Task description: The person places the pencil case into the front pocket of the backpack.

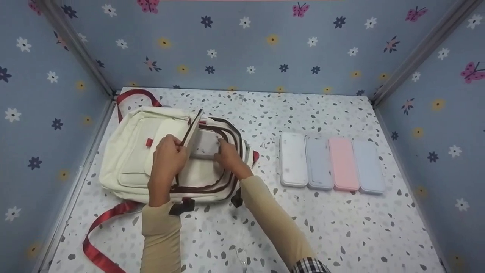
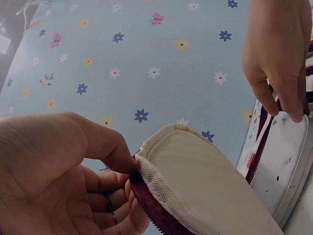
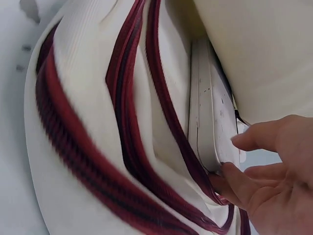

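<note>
Head view: cream backpack (image 1: 113, 167) lay by the worktop's (image 1: 303, 231) left edge. Left hand (image 1: 166, 161) pinched its flap (image 1: 194, 128) by the zipped rim, holding it up. Right hand (image 1: 231, 155) touched the near-right end of a pale case (image 1: 206, 144) in the open compartment. White case (image 1: 293, 159), grey-blue case (image 1: 320, 163), pink case (image 1: 343, 163), light-blue case (image 1: 368, 167): side by side toward right edge.

Left wrist: thumb pressed against bent fingers, zip tape between.

Right wrist: thumb apart from index finger, fingers part-curled at the pale case's corner; could not tell whether they pinched.
</note>
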`<state>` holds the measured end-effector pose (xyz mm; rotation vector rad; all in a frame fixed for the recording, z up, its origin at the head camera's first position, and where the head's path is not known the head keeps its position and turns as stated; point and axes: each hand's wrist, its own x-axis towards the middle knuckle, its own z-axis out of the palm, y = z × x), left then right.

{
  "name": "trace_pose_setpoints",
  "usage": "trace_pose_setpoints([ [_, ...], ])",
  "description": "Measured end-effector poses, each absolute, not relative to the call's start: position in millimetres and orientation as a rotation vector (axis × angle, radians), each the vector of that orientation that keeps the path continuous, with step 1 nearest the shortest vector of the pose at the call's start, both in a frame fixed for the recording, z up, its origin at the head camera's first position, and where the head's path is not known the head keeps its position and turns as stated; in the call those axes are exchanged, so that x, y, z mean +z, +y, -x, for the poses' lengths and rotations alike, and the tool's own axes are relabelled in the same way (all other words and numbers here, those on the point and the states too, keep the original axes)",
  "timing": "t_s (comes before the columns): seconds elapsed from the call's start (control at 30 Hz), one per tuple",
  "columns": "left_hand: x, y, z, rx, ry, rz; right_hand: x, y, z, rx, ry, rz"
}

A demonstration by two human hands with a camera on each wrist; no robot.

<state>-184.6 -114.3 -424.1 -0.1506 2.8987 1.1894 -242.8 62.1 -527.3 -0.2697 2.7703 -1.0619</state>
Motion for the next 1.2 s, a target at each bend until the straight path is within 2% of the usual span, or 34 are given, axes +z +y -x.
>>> trace_pose_setpoints([
  [0.27,-422.9,-121.4,177.7,1.196,2.908,0.169,-527.7,39.6,239.7,-1.181,2.658,0.157],
  [0.6,-421.2,-120.8,177.0,1.186,2.894,0.208,-532.9,17.7,232.6,-1.427,2.456,0.175],
  [1.2,-422.6,-115.3,182.3,1.188,2.899,0.146,-537.0,28.7,232.6,-1.528,2.387,0.221],
])
